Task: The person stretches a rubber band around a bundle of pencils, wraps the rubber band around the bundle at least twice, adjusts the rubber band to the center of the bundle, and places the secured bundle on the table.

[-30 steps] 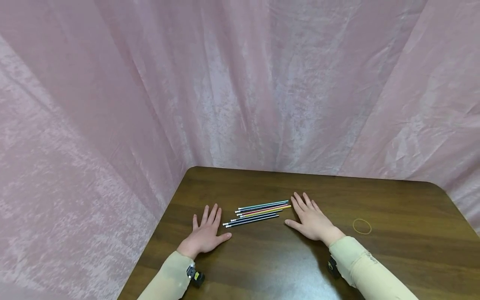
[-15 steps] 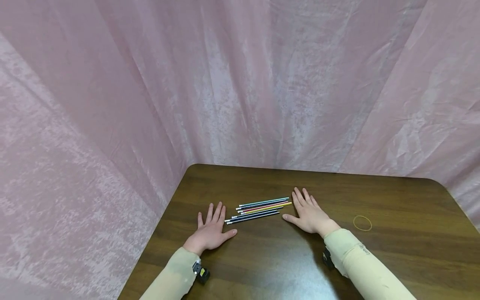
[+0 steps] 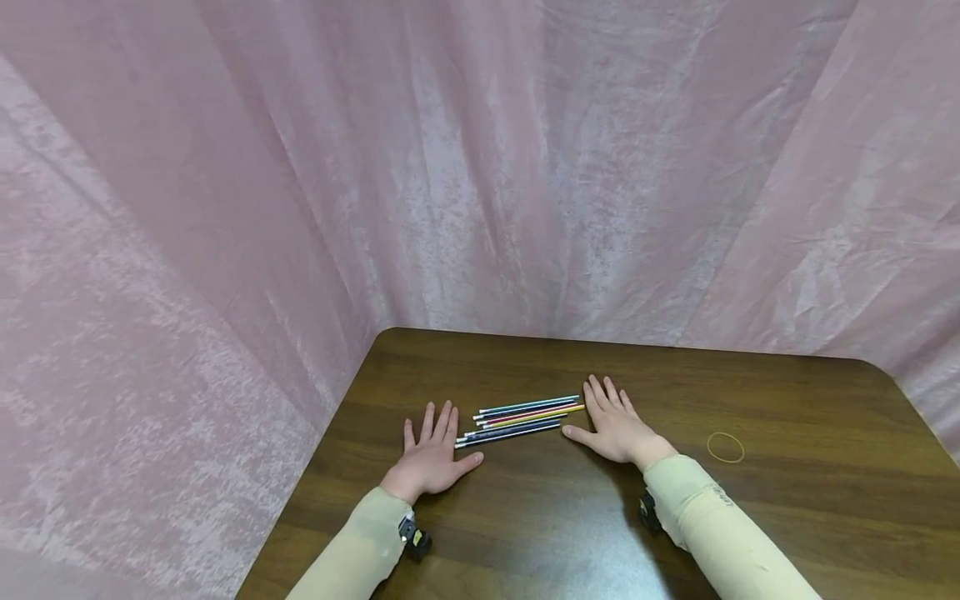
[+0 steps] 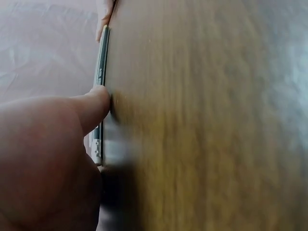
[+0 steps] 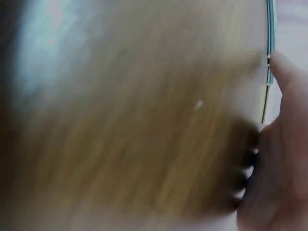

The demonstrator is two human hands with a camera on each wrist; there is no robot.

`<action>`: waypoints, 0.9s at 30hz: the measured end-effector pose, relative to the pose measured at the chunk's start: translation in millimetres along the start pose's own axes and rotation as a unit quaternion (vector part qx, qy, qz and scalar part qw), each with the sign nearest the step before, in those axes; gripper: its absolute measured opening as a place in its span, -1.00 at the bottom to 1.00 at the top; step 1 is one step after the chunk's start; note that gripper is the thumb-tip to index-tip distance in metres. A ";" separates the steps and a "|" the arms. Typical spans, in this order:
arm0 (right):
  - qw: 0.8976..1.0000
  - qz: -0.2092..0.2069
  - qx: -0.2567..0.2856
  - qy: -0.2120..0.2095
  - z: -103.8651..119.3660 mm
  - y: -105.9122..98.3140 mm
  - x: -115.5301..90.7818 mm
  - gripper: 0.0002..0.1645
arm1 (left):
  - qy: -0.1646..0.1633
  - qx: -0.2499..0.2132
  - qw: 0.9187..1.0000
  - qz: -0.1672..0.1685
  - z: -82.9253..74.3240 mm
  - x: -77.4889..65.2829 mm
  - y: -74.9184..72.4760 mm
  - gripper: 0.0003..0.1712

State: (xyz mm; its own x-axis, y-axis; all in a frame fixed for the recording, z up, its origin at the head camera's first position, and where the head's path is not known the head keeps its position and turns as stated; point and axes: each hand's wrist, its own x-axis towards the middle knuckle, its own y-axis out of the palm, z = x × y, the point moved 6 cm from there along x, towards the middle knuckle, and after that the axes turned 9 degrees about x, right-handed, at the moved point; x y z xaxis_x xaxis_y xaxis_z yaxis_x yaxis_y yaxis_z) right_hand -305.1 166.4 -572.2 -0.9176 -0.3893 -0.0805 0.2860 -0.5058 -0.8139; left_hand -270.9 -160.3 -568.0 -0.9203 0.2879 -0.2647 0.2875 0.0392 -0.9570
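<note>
"Brown wood-grain table (image 3: 832, 467), pencils (image 3: 517, 420) on it. Any lettering?"

"Small pale print (image 4: 100, 75) on a dark pencil (image 4: 103, 57), in the left wrist view; too small to read. Dark marks (image 3: 722, 497) on the right sleeve (image 3: 742, 546) too, just as unreadable."

"And the hands?"

"Both released, palms down, fingers spread. The left hand (image 3: 429, 461) is at the white eraser ends (image 4: 97, 151), the right hand (image 3: 615, 432) at the opposite ends. Whether a finger touches a pencil, I can't tell."

"So the pencils lie between them?"

"Yes, in a slanting row, nearly parallel: teal, red, yellow and several dark ones."

"How much room around?"

"A strip of wood separates them from the far edge (image 3: 615, 343), with the pink curtain (image 3: 480, 183) behind. On the near side, a wider stretch runs between the wrists. The table's slanting left side is near the left hand; rightward the wood reaches further, past a thin yellow band (image 3: 726, 462) near the right sleeve, well apart from the pencils."
</note>
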 end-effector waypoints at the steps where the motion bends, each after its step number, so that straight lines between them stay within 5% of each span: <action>1: 1.000 0.005 -0.001 0.009 -2.4 1.3 0.5 0.39 | 0.001 -0.001 1.000 0.002 -1.7 1.2 -0.1 0.19; 16: 0.999 0.015 -0.024 0.037 -6.3 10.6 6.6 0.51 | -0.021 0.005 1.000 -0.021 -17.2 14.9 -3.7 0.21; 27: 0.999 0.012 -0.037 0.036 -0.1 10.4 6.4 0.51 | -0.031 0.006 0.999 -0.007 -26.5 29.5 -0.4 0.26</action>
State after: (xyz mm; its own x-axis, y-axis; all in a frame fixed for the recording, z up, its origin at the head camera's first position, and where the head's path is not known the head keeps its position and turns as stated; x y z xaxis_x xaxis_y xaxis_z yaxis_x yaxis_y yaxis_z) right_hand -308.1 158.8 -581.2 -0.9288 -0.3436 -0.1391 0.2896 -0.4384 -0.8508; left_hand -291.2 -126.5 -572.2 -0.9389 0.2277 -0.2581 0.2720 0.0316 -0.9618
